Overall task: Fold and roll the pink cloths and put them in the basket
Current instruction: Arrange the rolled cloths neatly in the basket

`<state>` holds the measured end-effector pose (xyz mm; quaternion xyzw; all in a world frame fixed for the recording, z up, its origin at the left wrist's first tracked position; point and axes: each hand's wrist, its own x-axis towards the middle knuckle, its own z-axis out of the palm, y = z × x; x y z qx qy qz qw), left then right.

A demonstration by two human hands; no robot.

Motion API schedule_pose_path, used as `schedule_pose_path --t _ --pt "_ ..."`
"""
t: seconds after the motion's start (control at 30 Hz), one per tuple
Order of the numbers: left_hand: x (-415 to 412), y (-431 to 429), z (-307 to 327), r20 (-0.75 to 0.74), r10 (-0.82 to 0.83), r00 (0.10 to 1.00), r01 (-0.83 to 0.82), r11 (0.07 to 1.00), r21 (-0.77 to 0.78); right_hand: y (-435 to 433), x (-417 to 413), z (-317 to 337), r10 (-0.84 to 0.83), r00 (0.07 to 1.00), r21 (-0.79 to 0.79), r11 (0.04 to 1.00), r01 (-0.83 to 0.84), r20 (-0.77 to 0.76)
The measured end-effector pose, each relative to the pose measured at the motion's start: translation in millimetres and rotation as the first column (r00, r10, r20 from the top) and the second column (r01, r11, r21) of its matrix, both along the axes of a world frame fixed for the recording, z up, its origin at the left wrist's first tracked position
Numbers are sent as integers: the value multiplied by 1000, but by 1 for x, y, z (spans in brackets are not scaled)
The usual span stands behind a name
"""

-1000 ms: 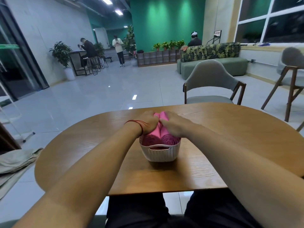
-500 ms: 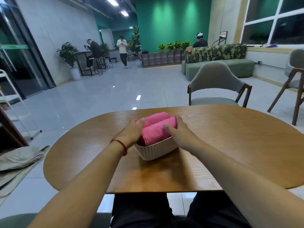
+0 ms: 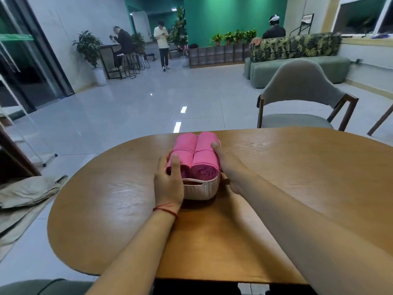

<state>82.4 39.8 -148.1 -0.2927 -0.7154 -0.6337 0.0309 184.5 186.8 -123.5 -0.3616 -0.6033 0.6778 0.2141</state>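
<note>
While pressing left hand (image 3: 169, 182) and right hand (image 3: 230, 167) flat against rolled pink cloths (image 3: 205, 160) heaped above the white basket (image 3: 202, 190), risks unrolling them or tipping it.

Two rolled pink cloths (image 3: 205, 160) fill the basket (image 3: 202, 189) (on the desk (image 3: 297, 177)); left hand (image 3: 169, 184) and right hand (image 3: 231, 171) seemingly touch them.
</note>
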Motion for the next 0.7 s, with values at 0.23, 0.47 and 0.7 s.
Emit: schedule_pose_path --t 0.23,0.47,0.7 --pt "-85 21 -1 44 141 989 -143 989 45 10 -101 -20 108 989 17 994 -107 -102" --pt "-202 39 -10 -59 360 931 -361 933 -1 30 -213 -26 179 978 77 982 -171 -108" --pt "-282 47 -19 -66 516 854 -513 856 60 39 -299 -37 217 976 160 965 -209 -29"
